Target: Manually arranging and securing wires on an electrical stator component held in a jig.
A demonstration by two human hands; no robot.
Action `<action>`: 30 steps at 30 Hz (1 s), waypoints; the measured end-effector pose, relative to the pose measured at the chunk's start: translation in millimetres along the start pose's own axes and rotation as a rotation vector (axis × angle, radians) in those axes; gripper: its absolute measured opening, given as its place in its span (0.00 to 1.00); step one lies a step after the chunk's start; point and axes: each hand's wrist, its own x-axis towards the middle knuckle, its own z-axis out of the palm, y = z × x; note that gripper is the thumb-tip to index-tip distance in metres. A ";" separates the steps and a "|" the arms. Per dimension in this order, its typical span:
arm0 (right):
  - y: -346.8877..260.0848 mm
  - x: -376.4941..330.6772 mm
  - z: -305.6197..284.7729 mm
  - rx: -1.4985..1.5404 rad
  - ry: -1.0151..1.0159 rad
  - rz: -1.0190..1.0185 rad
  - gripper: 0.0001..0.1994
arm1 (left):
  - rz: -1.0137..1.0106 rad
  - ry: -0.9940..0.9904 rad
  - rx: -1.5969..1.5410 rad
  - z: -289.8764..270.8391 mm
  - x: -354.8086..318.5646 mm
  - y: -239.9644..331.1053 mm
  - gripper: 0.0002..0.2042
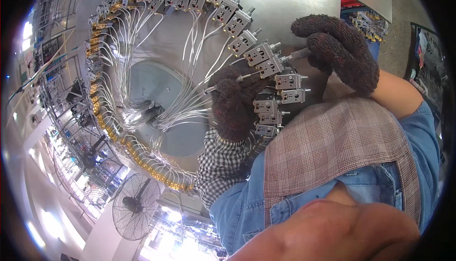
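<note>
Small silver metal switch boxes (247, 42), each with a short threaded shaft, stand in a curved row on a round metal table (289, 4). White wires run from them toward the middle. My left hand (232, 101), in a dark knitted glove and checkered sleeve, is closed beside the row. A thin metal rod (246, 76) passes between its fingers, its tip at one box. My right hand (339, 47), gloved too, is closed around a grey cylindrical tool (299, 54). That tool points at the shaft of a nearby box (271, 65); I cannot tell whether they touch.
Brass-coloured fittings (156, 175) line the table's left and near rim, wired to a bundle over a grey-blue disc (183, 140). A fan (134, 204) stands beyond the lower left edge. More wired parts (370, 25) lie in a blue bin at upper right.
</note>
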 end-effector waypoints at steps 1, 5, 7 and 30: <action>0.5 -0.6 -0.3 -0.003 0.004 0.001 0.15 | 0.001 0.026 0.011 -1.0 0.3 -1.8 0.21; -12.3 -1.1 -2.7 -0.098 -0.014 -0.049 0.16 | -0.045 0.040 0.038 5.4 -0.4 3.8 0.22; -15.9 -0.7 -4.3 -0.063 -0.036 0.045 0.17 | 0.021 -0.035 0.039 8.7 0.0 4.4 0.23; -7.5 2.5 -12.6 -0.343 -0.109 -0.237 0.18 | 0.213 -0.130 0.957 2.2 1.3 3.6 0.18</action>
